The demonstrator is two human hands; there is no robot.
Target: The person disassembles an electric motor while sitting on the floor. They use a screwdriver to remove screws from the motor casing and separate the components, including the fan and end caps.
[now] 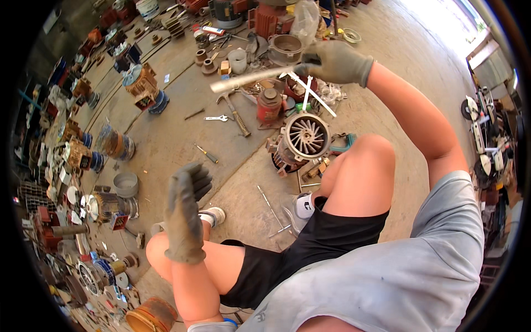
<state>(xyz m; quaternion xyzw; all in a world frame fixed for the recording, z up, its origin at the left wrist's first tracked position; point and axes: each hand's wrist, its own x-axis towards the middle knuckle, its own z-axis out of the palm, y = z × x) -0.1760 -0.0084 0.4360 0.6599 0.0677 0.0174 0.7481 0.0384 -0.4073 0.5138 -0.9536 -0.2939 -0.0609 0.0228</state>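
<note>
My right hand [337, 62], in a grey-black work glove, is raised at the far right of my knees. It grips one end of a pale, slightly blurred bar [243, 80] that points left. Above my left knee, my gloved left hand [187, 213] is held up with stretched fingers and nothing in it. Between these hands and nearer the right knee stands an electric motor [287, 152] with its finned fan [307, 135] facing up. A red bottle jack [269, 106] stands just beyond it, with a claw hammer [237, 115] lying to the jack's left.
On the floor lie an adjustable wrench [216, 118], a screwdriver [206, 153] and a T-handle tool [271, 207]. Several motors, including a tan one [140, 82], line the left side. An orange bucket [152, 315] is at lower left. Parts crowd the far side around a metal housing [286, 48].
</note>
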